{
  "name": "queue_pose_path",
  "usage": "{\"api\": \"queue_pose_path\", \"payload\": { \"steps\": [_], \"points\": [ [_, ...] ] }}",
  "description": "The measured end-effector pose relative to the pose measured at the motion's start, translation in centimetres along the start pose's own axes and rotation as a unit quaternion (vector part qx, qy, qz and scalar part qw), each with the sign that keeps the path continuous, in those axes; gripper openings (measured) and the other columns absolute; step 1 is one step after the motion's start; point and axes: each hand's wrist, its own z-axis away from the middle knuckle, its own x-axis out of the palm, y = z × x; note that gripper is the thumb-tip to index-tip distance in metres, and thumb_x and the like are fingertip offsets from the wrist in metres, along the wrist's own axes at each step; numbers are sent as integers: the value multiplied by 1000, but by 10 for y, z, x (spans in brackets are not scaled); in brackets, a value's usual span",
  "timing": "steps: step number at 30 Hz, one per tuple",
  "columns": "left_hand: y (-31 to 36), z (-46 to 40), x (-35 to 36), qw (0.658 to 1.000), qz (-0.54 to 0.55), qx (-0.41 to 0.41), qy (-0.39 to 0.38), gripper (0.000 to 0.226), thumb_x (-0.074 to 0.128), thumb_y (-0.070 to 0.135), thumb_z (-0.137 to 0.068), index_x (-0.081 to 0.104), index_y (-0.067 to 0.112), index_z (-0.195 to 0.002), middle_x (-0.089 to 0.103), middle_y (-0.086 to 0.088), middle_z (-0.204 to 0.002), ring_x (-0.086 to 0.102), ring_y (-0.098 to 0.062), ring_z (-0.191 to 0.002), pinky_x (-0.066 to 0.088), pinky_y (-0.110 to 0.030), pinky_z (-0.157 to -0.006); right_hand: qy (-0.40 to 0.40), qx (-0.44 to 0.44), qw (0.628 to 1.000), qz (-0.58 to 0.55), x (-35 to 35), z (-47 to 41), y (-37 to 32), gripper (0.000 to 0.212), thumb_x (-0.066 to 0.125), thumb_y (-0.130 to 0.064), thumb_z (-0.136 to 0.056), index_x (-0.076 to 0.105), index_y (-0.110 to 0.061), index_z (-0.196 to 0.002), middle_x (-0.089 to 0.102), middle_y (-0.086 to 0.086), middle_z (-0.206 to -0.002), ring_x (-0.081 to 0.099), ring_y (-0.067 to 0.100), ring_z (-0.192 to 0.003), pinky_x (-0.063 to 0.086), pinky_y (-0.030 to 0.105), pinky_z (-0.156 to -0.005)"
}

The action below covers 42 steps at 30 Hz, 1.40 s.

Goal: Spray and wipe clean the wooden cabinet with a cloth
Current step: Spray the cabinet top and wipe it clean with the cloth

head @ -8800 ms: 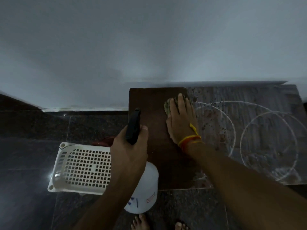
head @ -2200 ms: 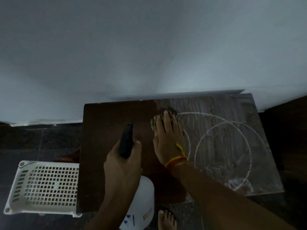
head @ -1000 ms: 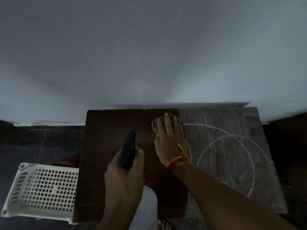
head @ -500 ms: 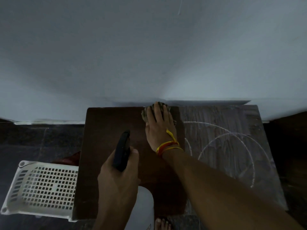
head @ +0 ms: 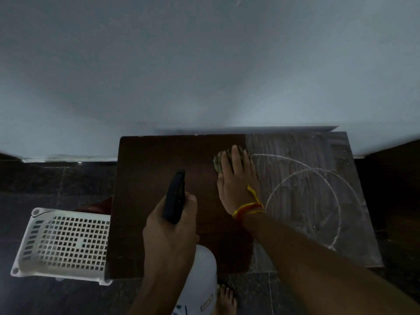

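The wooden cabinet top (head: 154, 178) is dark brown on its left half and grey with dust and white ring marks on its right half. My right hand (head: 237, 185) lies flat on a crumpled greenish cloth (head: 218, 161), pressing it onto the top near the line between the dark and dusty parts. A red and yellow thread circles that wrist. My left hand (head: 170, 233) grips a white spray bottle (head: 202, 280) by its black trigger head (head: 175, 196), held over the cabinet's front edge.
A white perforated plastic basket (head: 66, 244) lies on the dark tiled floor left of the cabinet, with something reddish behind it. A pale wall rises right behind the cabinet. Bare toes (head: 226, 296) show at the bottom. Dark furniture stands at the right.
My right hand with the cloth slid back from the cabinet's rear edge and a little to the right. The left hand with the bottle stayed about where it was.
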Motion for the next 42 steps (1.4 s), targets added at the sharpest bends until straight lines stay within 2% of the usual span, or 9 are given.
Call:
{"api": "queue_pose_path", "payload": {
  "steps": [4,8,13,20,26,29,33,37,42],
  "points": [
    [-7,3,1,1000,7,-13,-2,15,59,37,-89,64,22,-88,61,-10,-63,59,-5,-43,42,-12,-37,-6,11,1000,1,0,-37,-2,57,44,-27,-92,34,-13,-147,23,14,-157,22,39,-143,23,50,-117],
    [-9,11,2,1000,6,-8,-10,16,57,37,-90,62,22,-86,58,-7,-62,57,-3,-42,44,-16,-40,-22,0,1000,3,-4,-36,-1,59,41,-28,-94,27,-14,-149,17,12,-159,16,37,-145,20,50,-118],
    [-7,14,-1,1000,16,4,5,18,58,36,-88,63,19,-86,57,-5,-59,58,-2,-42,41,-11,-37,-30,-9,999,15,-1,39,0,59,44,-30,-90,33,-13,-146,25,15,-156,24,37,-142,26,49,-116],
    [-21,26,-3,1000,19,21,12,14,59,36,-88,61,25,-80,59,-8,-61,58,-4,-43,42,-10,-37,-14,6,1000,5,0,3,-3,58,41,-27,-91,33,-13,-147,23,14,-157,22,38,-143,22,50,-117],
    [-29,42,-7,1000,17,18,-13,17,55,37,-89,62,22,-92,61,-11,-71,59,-1,-47,42,-8,-38,-15,-12,1000,2,2,93,-1,58,39,-30,-92,33,-12,-147,24,15,-156,23,37,-143,23,49,-116],
    [-33,48,-7,999,20,21,-19,14,55,38,-87,61,25,-90,61,-10,-70,59,-2,-48,43,-9,-38,-22,0,1000,2,7,138,-7,58,36,-30,-90,36,-11,-145,29,16,-154,27,37,-142,29,50,-114],
    [-49,60,-11,999,17,36,-12,15,57,36,-89,62,23,-83,60,-12,-66,57,-7,-45,44,-11,-37,-10,-25,1000,0,7,129,-7,57,43,-28,-90,38,-10,-144,30,16,-154,28,40,-141,26,51,-114],
    [-63,77,-16,999,14,31,-24,21,56,38,-88,63,19,-84,56,-10,-62,55,-5,-43,41,-11,-36,-5,7,1000,4,4,111,-13,57,47,-27,-91,36,-11,-145,27,15,-155,25,39,-142,26,52,-116],
    [-70,93,-25,999,18,35,-28,11,57,34,-90,61,26,-85,62,-10,-69,57,-3,-44,43,-11,-38,-16,-5,1000,0,7,159,-14,56,45,-29,-94,35,-11,-146,25,14,-156,25,38,-143,26,50,-116]
  ]
}}
